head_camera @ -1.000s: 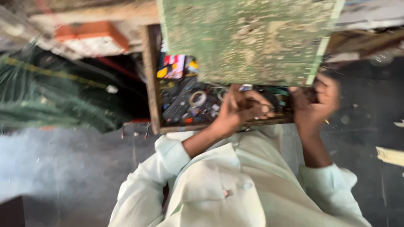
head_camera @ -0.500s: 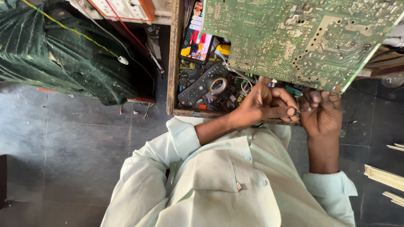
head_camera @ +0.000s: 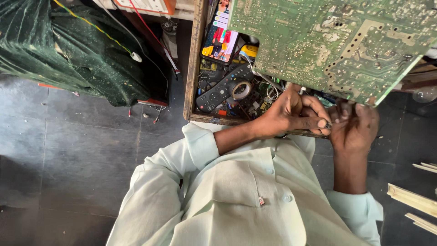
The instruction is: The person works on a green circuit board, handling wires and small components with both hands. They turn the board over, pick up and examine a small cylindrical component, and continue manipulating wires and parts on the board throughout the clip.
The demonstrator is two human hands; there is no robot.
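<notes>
Our view has swung down: dark green velvet cloth (head_camera: 68, 50) left, black remote control (head_camera: 223, 87) in the wooden tray (head_camera: 193, 59). Left hand (head_camera: 293, 114) stays pinched on something tiny, right hand (head_camera: 355, 127) curled beside it, under the large green circuit board (head_camera: 332, 41).

A wooden tray (head_camera: 193, 68) runs from the top centre of the frame down to mid-picture. In it lie a black remote control (head_camera: 224, 88), a roll of tape (head_camera: 240, 89), a phone with a lit screen (head_camera: 221, 36) and tangled wires. The dark tiled floor (head_camera: 77, 155) fills the lower left; pale wooden strips (head_camera: 412, 198) lie on it at lower right.
</notes>
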